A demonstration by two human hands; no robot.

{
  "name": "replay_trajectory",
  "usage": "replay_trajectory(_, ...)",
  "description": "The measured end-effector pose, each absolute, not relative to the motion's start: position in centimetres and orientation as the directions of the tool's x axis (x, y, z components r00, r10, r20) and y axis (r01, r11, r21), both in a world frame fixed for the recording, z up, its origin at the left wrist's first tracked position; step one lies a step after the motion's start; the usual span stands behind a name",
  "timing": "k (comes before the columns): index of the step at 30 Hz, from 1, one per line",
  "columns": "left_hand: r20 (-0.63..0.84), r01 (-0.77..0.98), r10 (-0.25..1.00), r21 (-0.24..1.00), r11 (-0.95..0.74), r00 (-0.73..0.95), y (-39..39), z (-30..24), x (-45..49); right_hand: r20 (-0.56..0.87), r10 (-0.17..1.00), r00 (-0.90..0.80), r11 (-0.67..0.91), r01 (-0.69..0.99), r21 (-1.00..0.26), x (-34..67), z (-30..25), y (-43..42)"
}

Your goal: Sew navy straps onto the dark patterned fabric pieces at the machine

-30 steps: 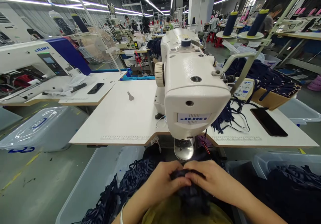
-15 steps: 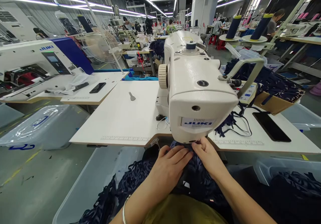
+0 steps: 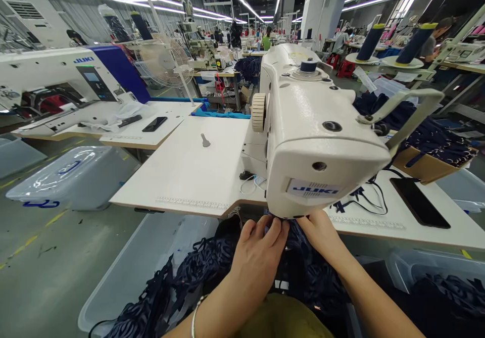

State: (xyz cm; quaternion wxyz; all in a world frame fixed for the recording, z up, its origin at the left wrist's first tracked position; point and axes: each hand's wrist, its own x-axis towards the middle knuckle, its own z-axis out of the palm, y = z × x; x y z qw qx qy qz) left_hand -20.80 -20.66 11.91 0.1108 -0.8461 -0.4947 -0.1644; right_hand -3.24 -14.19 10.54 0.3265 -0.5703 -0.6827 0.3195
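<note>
A white Juki sewing machine [image 3: 314,141] stands on a white table [image 3: 197,176] right in front of me. Both my hands reach under its head. My left hand [image 3: 259,254] lies with fingers pressed down on dark navy fabric [image 3: 303,272], fingertips at the machine's lower edge. My right hand [image 3: 320,234] grips the same fabric just to the right, its fingertips hidden under the machine head. The needle area is out of sight.
A clear bin [image 3: 151,272] with navy strips sits at lower left, another bin [image 3: 435,272] at lower right. A black phone [image 3: 419,201] and navy scraps lie on the table's right side. A cardboard box [image 3: 428,163], thread cones, a fan and another Juki machine [image 3: 56,83] stand around.
My hands moved up from my lap, carrying the navy fabric to the underside of the machine head. The view has shifted closer and slightly left.
</note>
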Motion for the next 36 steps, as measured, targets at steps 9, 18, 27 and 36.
replay_trajectory(9,0.383,0.885,0.806,-0.074,-0.461,0.452,-20.9,11.5,-20.5,0.097,0.979,-0.181,0.189,0.603,-0.775,-3.0,10.3,-13.9)
replay_trajectory(18,0.422,0.885,0.788,-0.092,-0.456,0.449,-20.9,11.7,-20.2,0.123,0.978,-0.170,0.205,0.646,-0.735,-3.1,10.2,-13.9)
replay_trajectory(27,0.451,0.886,0.782,-0.040,-0.462,0.429,-20.8,11.4,-20.7,0.146,0.971,-0.190,0.234,0.624,-0.746,-3.2,9.5,-13.6)
replay_trajectory(36,0.455,0.872,0.783,0.028,-0.489,0.425,-20.7,11.5,-20.5,0.116,0.975,-0.189,0.210,0.614,-0.761,-3.1,9.8,-13.7)
